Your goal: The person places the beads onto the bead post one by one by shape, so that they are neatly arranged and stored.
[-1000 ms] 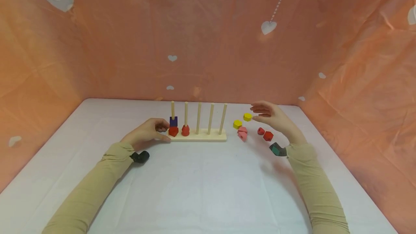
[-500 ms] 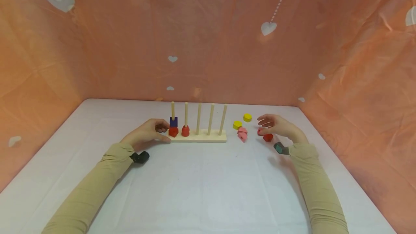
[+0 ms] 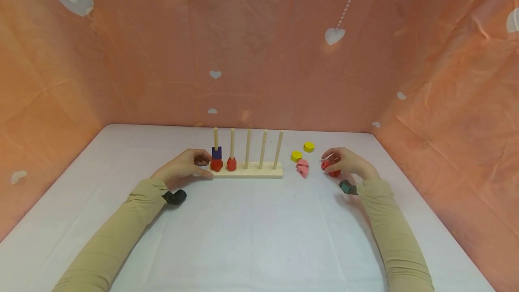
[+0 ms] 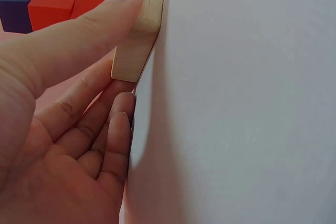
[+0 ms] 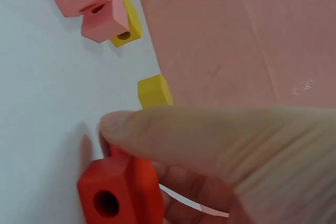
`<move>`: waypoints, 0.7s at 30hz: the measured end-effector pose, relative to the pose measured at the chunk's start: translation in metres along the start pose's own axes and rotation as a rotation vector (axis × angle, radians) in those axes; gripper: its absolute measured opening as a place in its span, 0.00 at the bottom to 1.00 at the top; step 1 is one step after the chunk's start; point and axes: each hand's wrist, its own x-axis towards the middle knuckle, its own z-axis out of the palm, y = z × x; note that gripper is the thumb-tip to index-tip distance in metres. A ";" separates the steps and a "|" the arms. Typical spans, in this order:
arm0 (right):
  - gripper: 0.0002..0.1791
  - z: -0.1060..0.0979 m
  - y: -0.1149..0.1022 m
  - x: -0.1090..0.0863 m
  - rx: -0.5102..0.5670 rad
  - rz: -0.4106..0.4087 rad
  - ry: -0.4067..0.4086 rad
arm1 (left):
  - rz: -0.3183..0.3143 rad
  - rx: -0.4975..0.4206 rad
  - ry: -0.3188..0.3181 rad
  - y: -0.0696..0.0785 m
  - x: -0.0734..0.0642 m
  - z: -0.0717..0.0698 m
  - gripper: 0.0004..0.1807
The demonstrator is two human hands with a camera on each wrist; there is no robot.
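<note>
My left hand (image 3: 187,163) grips the left end of a wooden peg stand (image 3: 247,173). In the left wrist view, the thumb (image 4: 100,32) lies along its front and the fingers reach behind and under its end. On the leftmost peg, a dark blue block (image 3: 216,152) sits above a red one (image 3: 216,165). The second peg carries red pieces (image 3: 231,164). Over on the right, my right hand (image 3: 350,162) pinches a small red bead (image 3: 325,165) between thumb and fingers. Another red bead (image 5: 97,179), its hole showing, is right beside it, partly hidden in the head view.
Two pink beads (image 3: 302,171) lie between the stand and my right hand. Two yellow hexagonal beads (image 3: 296,156) are just behind them. A white cloth covers the table (image 3: 251,229); a pinkish-orange curtain (image 3: 259,57) with hearts rises behind and at both sides.
My right hand has come down and toward me, from beside the far yellow bead to the red beads, and its fingers have closed on one. My left hand has stayed at the stand.
</note>
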 end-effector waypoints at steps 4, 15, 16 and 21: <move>0.18 0.003 0.001 0.003 -0.023 -0.036 0.016 | -0.011 -0.011 -0.001 0.001 -0.001 0.000 0.32; 0.17 0.010 -0.002 0.007 -0.008 -0.018 0.043 | 0.042 0.048 0.011 0.000 0.000 0.001 0.32; 0.17 0.010 -0.002 0.007 -0.007 -0.017 0.042 | 0.043 0.050 0.010 0.001 0.000 0.001 0.32; 0.17 0.011 -0.002 0.006 0.014 -0.001 0.054 | 0.037 0.033 0.009 0.002 0.000 0.001 0.33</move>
